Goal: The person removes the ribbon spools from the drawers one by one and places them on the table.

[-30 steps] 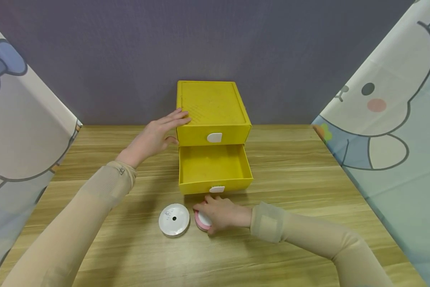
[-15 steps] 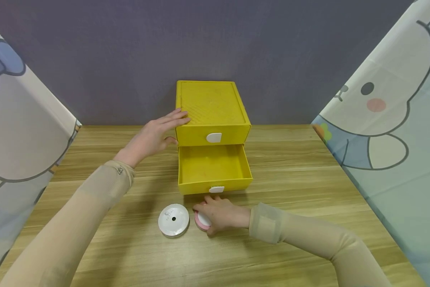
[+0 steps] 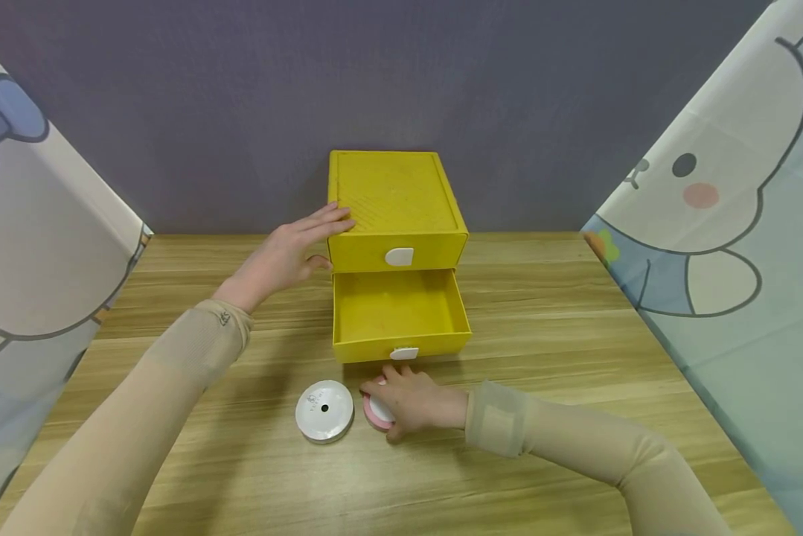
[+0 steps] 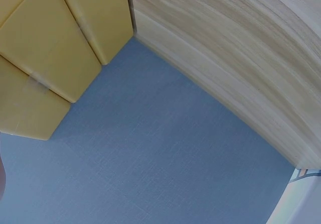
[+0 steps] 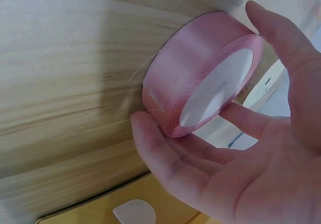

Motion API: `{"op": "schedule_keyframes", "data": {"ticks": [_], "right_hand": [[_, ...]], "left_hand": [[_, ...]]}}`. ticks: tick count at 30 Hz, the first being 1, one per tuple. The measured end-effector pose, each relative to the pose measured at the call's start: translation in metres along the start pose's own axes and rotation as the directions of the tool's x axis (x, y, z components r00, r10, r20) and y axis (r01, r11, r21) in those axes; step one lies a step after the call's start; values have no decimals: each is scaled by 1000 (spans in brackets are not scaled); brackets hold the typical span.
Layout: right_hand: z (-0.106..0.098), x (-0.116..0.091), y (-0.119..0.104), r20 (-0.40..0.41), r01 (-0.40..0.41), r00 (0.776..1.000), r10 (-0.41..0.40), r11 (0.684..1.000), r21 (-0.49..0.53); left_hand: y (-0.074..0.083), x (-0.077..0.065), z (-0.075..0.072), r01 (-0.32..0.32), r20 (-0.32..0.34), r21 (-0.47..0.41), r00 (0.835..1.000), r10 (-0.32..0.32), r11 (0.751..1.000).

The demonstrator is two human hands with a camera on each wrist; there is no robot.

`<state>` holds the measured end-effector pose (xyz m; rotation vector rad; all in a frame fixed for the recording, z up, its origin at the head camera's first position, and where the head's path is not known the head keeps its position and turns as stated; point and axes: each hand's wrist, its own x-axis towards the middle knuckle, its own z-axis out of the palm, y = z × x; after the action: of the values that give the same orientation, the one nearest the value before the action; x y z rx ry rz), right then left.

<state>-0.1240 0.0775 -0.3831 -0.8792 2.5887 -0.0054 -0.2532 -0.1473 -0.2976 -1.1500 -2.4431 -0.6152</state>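
My left hand (image 3: pixel 282 257) rests with fairly straight fingers on the left edge of a yellow drawer cabinet (image 3: pixel 394 190), thumb against its side. The cabinet's lower drawer (image 3: pixel 401 305) stands pulled out, with nothing inside. In front of it, my right hand (image 3: pixel 411 400) holds a roll of pink ribbon (image 3: pixel 378 412) on the table. The right wrist view shows the pink ribbon (image 5: pixel 188 61) with its white centre disc, fingers curled along one side and the thumb near the opposite edge. Left of it lies a white spool (image 3: pixel 324 412) with a small centre hole.
A wood-grain table (image 3: pixel 542 335) carries everything. Behind the cabinet rises a grey-blue wall (image 3: pixel 240 126). Cartoon-printed cloth (image 3: pixel 729 223) borders the table at right, and similar cloth (image 3: pixel 39 246) stands at left. The cabinet's upper drawer (image 3: pixel 361 254) is closed.
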Motion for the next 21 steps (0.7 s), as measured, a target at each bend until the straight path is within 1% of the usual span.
{"op": "schedule_keyframes", "data": {"ticks": [4, 9, 13, 21], "right_hand": [[0, -3, 0, -8, 9, 1000, -9, 1000, -3], [-5, -10, -3, -53, 43, 998, -46, 998, -46], [-9, -18, -5, -96, 82, 991, -88, 994, -67], [-17, -33, -10, -140, 128, 980, -140, 987, -94]], "left_hand": [[0, 0, 0, -9, -5, 6, 1000, 9, 1000], [-1, 0, 1, -16, -11, 3, 1000, 16, 1000], [-1, 0, 1, -15, -10, 3, 1000, 15, 1000], [-1, -1, 1, -4, -6, 7, 1000, 4, 1000]]}}
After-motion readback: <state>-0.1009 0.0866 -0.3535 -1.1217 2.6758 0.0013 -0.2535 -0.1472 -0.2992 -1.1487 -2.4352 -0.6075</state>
